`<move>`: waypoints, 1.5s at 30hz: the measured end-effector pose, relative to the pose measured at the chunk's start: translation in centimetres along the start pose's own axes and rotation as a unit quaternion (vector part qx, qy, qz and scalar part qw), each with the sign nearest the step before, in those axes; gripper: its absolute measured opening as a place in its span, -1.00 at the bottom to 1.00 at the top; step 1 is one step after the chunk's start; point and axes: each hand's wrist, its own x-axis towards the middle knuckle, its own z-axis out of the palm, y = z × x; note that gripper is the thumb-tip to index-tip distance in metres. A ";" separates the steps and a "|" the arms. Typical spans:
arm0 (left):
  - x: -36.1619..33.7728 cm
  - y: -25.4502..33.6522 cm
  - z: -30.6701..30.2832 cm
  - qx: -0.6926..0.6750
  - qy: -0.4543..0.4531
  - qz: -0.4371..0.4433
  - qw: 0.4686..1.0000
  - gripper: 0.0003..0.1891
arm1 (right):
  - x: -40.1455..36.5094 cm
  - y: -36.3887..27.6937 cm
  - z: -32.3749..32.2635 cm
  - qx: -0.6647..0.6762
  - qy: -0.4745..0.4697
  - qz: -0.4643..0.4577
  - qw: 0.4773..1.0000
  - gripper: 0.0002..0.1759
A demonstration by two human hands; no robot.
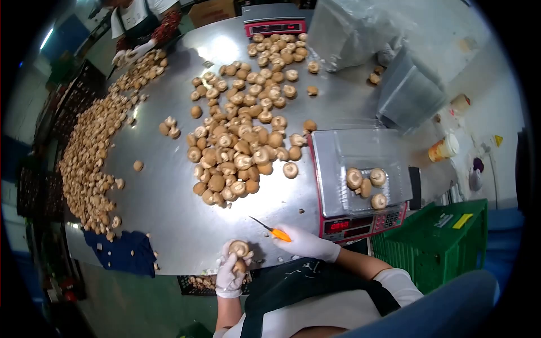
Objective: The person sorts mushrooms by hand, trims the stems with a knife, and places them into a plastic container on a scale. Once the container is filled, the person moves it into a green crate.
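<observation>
My left hand (226,275), in a white glove, is closed around shiitake mushrooms (239,248) at the table's front edge. One cap faces up with its pale underside showing; a second mushroom sits just below it, partly covered by my fingers. In a white glove too, my right hand (307,243) grips a small knife (280,234) by its orange handle. Its thin dark blade points up and left, apart from the held mushrooms. Beyond both hands lies a large pile of shiitake mushrooms (236,149) on the metal table (158,197).
To the right, a red scale (360,224) carries a clear plastic tray (338,160) with several mushrooms. Stacked clear trays (408,90), a cup (445,147) and a green crate (434,242) stand beyond. More mushrooms (93,160) line the left edge, near another person (141,28). A blue cloth (121,253) hangs there.
</observation>
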 end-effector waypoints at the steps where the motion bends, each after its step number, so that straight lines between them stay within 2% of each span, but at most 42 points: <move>1: 0.1 -0.3 0.3 -0.026 0.004 -0.004 1.000 -0.58 | -0.2 -0.5 0.1 0.011 0.016 -0.017 1.000 -0.69; 2: 0.4 -0.7 0.2 -0.047 -0.004 0.005 0.999 -0.60 | -0.1 -0.3 0.2 -0.047 0.016 -0.046 0.998 -0.73; 3: 0.6 -1.1 0.3 -0.067 -0.012 0.016 0.998 -0.61 | -0.1 -0.1 0.5 -0.046 -0.005 -0.055 0.997 -0.73; 5: 0.6 -1.2 1.3 -0.048 -0.021 0.041 0.998 -0.62 | -0.2 0.3 1.0 -0.158 0.082 -0.197 0.964 -0.81; 6: 0.6 -1.2 1.6 0.014 -0.002 0.055 0.998 -0.62 | -0.1 0.3 1.2 -0.168 0.095 -0.232 0.953 -0.77; 9: 0.3 -1.3 3.4 0.069 0.018 0.131 0.989 -0.56 | 0.1 -0.4 1.6 -0.211 0.079 -0.270 0.936 -0.76; 16: -0.3 -2.0 4.1 0.085 0.005 0.176 0.981 -0.55 | 0.5 -0.7 2.1 -0.241 0.066 -0.283 0.926 -0.74; 19: -0.8 -2.0 4.8 0.094 0.035 0.177 0.979 -0.57 | 0.8 -0.2 2.3 -0.257 0.079 -0.285 0.920 -0.74; 22: -1.0 -2.7 4.1 0.068 0.062 0.214 0.973 -0.60 | 0.8 0.8 2.7 -0.281 0.092 -0.261 0.919 -0.77; 24: -0.5 -3.3 2.3 0.110 0.094 0.190 0.971 -0.64 | 1.1 1.7 2.5 -0.249 0.005 -0.058 0.967 -0.76; 25: -0.4 -3.4 2.3 0.110 0.093 0.191 0.971 -0.64 | 1.2 1.6 2.4 -0.250 0.006 -0.059 0.966 -0.76; 27: -0.7 -3.5 2.5 0.102 0.082 0.179 0.975 -0.66 | 0.5 1.2 2.8 -0.226 0.002 -0.149 0.963 -0.76; 29: -1.0 -3.8 2.0 0.099 0.063 0.168 0.979 -0.66 | 0.6 0.5 2.7 -0.233 0.000 -0.144 0.962 -0.77; 31: -0.9 -3.7 1.5 -0.004 0.024 0.141 0.990 -0.64 | 0.8 0.3 2.7 -0.242 -0.002 -0.146 0.959 -0.78; 34: -1.0 -3.6 2.2 -0.060 0.060 0.102 0.991 -0.63 | 0.7 0.7 2.6 -0.266 0.012 -0.166 0.949 -0.77; 37: -0.8 -3.5 2.1 -0.105 0.054 0.076 0.990 -0.63 | 0.7 1.1 2.5 -0.285 0.016 -0.162 0.945 -0.77; 41: -0.6 -3.2 2.3 -0.089 0.062 0.077 0.991 -0.64 | 0.8 1.3 2.7 -0.311 0.025 -0.166 0.936 -0.76; 43: -0.5 -3.2 2.0 -0.007 0.033 0.097 0.995 -0.66 | 0.8 1.1 2.7 -0.319 0.030 -0.172 0.932 -0.76; 45: -0.8 -3.2 2.7 0.006 0.059 0.116 0.991 -0.66 | 0.8 0.6 2.7 -0.285 0.041 -0.182 0.940 -0.76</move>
